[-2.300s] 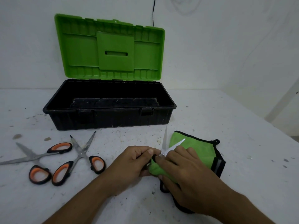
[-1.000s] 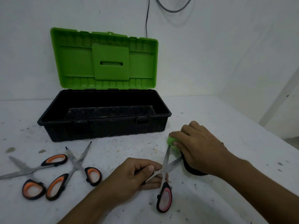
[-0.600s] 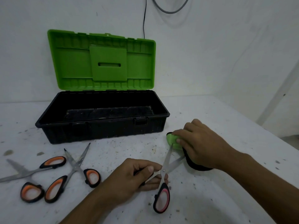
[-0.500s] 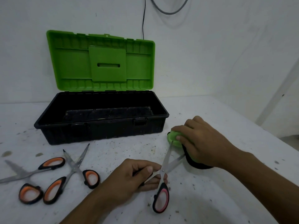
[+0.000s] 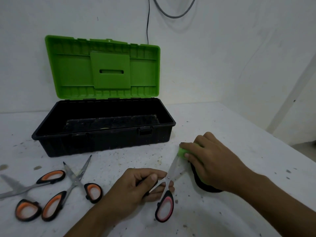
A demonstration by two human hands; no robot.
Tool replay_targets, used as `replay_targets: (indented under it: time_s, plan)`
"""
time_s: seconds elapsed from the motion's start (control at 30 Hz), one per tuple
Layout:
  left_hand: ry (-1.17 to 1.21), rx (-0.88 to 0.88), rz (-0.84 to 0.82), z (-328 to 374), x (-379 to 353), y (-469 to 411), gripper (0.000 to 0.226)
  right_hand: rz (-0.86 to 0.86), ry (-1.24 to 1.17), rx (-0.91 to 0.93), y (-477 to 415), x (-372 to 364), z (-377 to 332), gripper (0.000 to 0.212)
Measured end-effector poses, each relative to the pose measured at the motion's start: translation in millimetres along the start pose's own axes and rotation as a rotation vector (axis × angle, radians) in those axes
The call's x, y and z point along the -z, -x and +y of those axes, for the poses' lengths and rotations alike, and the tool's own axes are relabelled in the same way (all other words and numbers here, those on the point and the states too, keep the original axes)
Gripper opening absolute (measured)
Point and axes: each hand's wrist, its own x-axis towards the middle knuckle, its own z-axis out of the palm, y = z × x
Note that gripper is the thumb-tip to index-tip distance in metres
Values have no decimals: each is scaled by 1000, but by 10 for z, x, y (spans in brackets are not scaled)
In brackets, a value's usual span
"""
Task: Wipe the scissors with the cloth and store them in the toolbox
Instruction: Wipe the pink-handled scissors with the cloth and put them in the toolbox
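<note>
Open scissors with pink-and-black handles (image 5: 165,206) lie on the white table, blades spread and pointing away from me. My left hand (image 5: 136,187) grips one handle, which is hidden under its fingers. My right hand (image 5: 210,161) holds the green cloth (image 5: 182,152) bunched over the tip of the longer blade. The black toolbox (image 5: 102,144) stands behind, its green lid (image 5: 104,67) raised and its inside dark.
Two more scissors with orange-and-black handles (image 5: 75,182) (image 5: 34,185) lie open at the left front of the table. A white wall stands close behind the toolbox with cables (image 5: 147,19) hanging on it. The table's right edge (image 5: 273,139) runs diagonally at the right.
My right hand has slid the cloth from the pivot out along the blade to its tip. My left hand has stayed on the handle. The camera view rose slightly.
</note>
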Motion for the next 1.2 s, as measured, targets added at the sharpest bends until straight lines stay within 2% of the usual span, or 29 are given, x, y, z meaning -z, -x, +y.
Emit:
replay_targets:
  time_s: [0.07, 0.27, 0.47, 0.57, 0.73, 0.9, 1.0, 1.07, 1.2]
  plan:
    - [13, 3, 14, -29, -3, -4, 33, -3, -15, 16, 94, -26, -146, 38]
    - [123, 60, 40, -49, -39, 14, 24, -46, -30, 166, 288, -93, -331, 36]
    - [99, 28, 65, -34, -38, -3, 25, 195, -189, -9, 370, -142, -254, 39]
    - [127, 14, 69, -36, -30, -7, 26, 138, -151, 6, 388, -180, -335, 43]
    - [156, 11, 88, -40, -43, -1, 28, -22, -198, 164, 390, -149, -389, 42]
    - [180, 16, 92, -23, -35, 4, 30, 66, -221, 47, 355, -125, -309, 39]
    - [163, 16, 89, -31, -34, 0, 32, -55, -238, 177, 395, -159, -351, 36]
    - [158, 26, 79, -36, -38, 6, 32, -94, -318, 190, 398, -111, -294, 34]
    - [162, 32, 83, -42, -32, 1, 33, 26, -370, 53, 378, -93, -217, 43]
